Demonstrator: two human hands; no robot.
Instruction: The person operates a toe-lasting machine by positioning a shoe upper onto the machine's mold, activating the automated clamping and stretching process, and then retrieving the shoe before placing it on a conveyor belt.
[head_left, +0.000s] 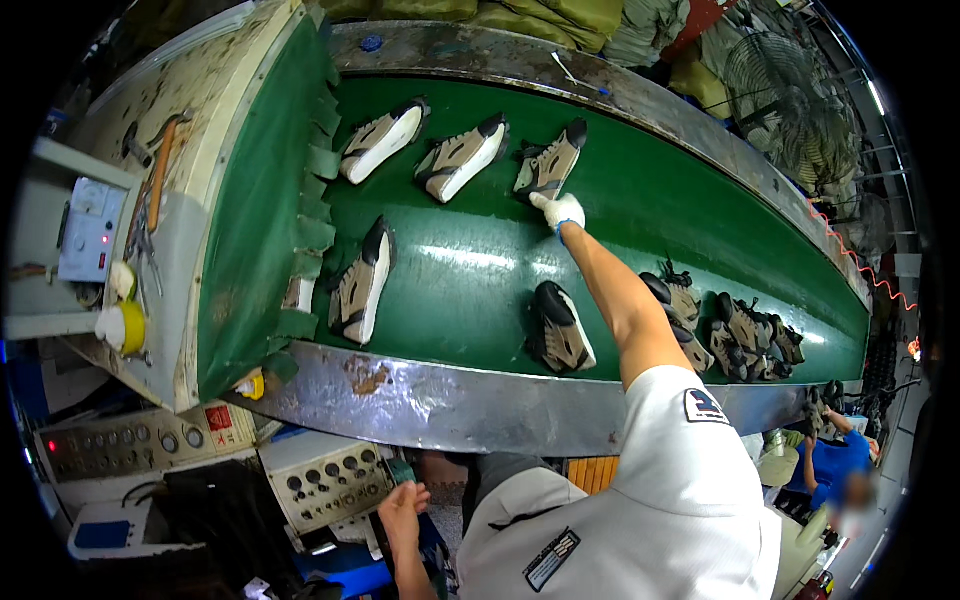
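Observation:
My right hand (563, 213), in a white glove, reaches out over a green conveyor belt (470, 300). Its fingers are closed at the heel of a beige and black sneaker (548, 165), which points away from me. Two similar sneakers, a middle one (465, 158) and a far-left one (385, 140), lie tilted with their white soles showing. Nearer me are another sneaker (363, 285) on the left and one (563, 328) by the belt's near edge. Low beside my body, my bare left hand (405, 508) has curled fingers; whatever they hold is hidden. A small green piece (401, 472) is just beyond them.
Several more shoes (755, 338) cluster on the belt's right. At left, green flaps (318, 200) hang from a machine housing (190, 90) with a hammer (160, 175) on it. Control panels (330, 485) stand below. A person in blue (840, 465) is at far right.

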